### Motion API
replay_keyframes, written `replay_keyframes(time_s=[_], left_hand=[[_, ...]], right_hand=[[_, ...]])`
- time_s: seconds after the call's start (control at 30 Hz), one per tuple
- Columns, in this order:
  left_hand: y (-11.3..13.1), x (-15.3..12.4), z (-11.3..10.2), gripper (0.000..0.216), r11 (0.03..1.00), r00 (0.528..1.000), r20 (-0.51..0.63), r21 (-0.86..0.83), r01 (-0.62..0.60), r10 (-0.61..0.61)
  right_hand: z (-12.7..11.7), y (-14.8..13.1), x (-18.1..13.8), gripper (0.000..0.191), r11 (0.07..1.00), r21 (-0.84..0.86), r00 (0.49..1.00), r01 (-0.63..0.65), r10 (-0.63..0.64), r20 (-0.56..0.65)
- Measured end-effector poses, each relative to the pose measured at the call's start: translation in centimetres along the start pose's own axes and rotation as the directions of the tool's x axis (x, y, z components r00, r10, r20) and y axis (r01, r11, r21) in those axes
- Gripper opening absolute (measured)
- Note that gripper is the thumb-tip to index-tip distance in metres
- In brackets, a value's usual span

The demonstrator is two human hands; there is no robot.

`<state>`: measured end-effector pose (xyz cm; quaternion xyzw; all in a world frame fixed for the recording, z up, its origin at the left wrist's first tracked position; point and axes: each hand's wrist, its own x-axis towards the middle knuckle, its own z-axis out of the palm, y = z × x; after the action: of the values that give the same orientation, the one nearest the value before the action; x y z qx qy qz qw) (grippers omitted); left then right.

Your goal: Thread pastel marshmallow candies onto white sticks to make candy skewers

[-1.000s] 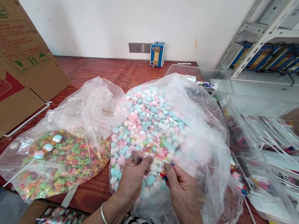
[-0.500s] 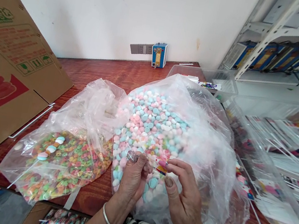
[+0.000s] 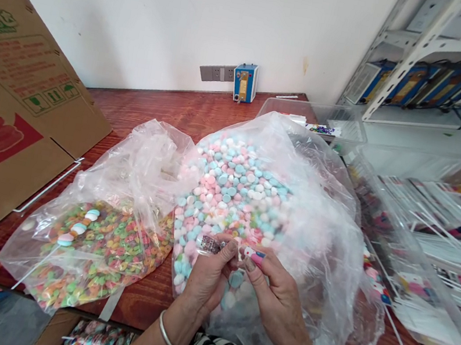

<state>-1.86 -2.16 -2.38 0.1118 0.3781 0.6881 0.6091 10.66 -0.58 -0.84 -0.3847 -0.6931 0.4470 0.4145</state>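
Note:
My left hand [image 3: 210, 275] is closed on a small clear wrapper with dark print [image 3: 208, 244]. With thumb and fingers my right hand [image 3: 276, 295] pinches a small pink-and-white piece with coloured spots [image 3: 254, 254]. The two hands almost meet, and whether both pieces belong to one packet I cannot tell. Under them lies a big clear bag of pink, blue and white candies [image 3: 233, 182]. To the left, a clear bag of ring-shaped coloured candies [image 3: 111, 252] carries a candy skewer [image 3: 78, 228] on a white stick.
A cardboard box [image 3: 25, 103] stands at the left. Clear plastic bins [image 3: 417, 274] with white sticks and printed packets line the right side. Near the wall sits a small blue device [image 3: 244, 83]. Below the table edge, a carton holds wrapped candy skewers [image 3: 96, 341].
My right hand has moved left and its spread fingers have closed on the pink-and-white piece. More of the printed wrapper now shows beyond my left hand.

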Motion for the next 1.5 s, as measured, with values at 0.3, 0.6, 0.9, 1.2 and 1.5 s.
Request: replay_keyframes(time_s=[0.3,0.6,0.9,1.2,1.5], left_hand=[[0.2,0.6,-1.3,0.033,0.966,0.973,-0.021,-0.13,0.225,-0.23],[0.2,0.4,-0.9,0.029,0.992,0.992,-0.025,-0.032,0.125,-0.126],[0.4,0.1,-1.4,0.025,0.991,0.989,0.072,0.061,0.122,-0.127],[0.1,0.5,-1.8,0.031,0.919,0.945,0.04,-0.221,0.326,-0.325],[1.7,0.0,-2.6,0.035,0.952,0.973,0.1,-0.209,0.224,-0.207]], right_hand=[[-0.5,-0.6,0.0,0.018,0.982,-0.173,0.996,0.078,-0.083,-0.02],[-0.2,-0.6,-0.5,0.013,0.972,-0.197,0.992,0.127,-0.126,0.013],[-0.4,-0.8,-0.4,0.012,0.976,-0.186,0.992,0.114,-0.123,-0.041],[-0.5,-2.1,-0.7,0.021,0.952,-0.22,0.964,0.214,-0.242,-0.109],[-2.1,-3.2,-0.1,0.022,0.934,-0.209,0.951,0.29,-0.306,-0.047]])
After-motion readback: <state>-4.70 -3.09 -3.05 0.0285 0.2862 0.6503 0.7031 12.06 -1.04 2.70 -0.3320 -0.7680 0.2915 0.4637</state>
